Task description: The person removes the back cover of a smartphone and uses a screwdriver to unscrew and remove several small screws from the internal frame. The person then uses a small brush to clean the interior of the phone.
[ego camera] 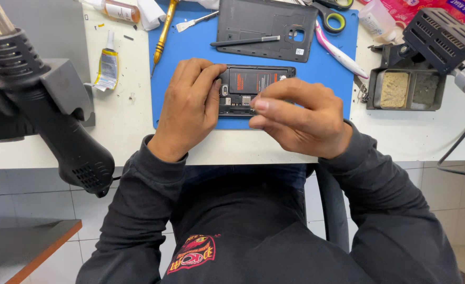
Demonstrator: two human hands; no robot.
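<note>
An opened smartphone (253,87) lies back-up on a blue work mat (190,47) near the front edge of the white worktop (122,121), its battery and inner frame exposed. The left hand (190,108) rests on the phone's left end, fingers curled over its top corner and thumb against its side, pinning it to the mat. The right hand (301,118) sits just right of the phone's lower edge, thumb and forefinger pinched narrowly together at the frame beside the card slots; whether something tiny is held between them cannot be told. The phone thus lies between the two hands, touching both.

Farther back on the mat lies the removed dark back cover (264,26) with a slim stylus (245,40) resting across it. A yellow-handled screwdriver (164,31) lies along the mat's left edge, a glue tube (107,66) just beyond it on the worktop. Pink tweezers (340,52) lie at the mat's right, beside a soldering sponge tray (406,89). A black hot-air gun (48,115) stands at the left.
</note>
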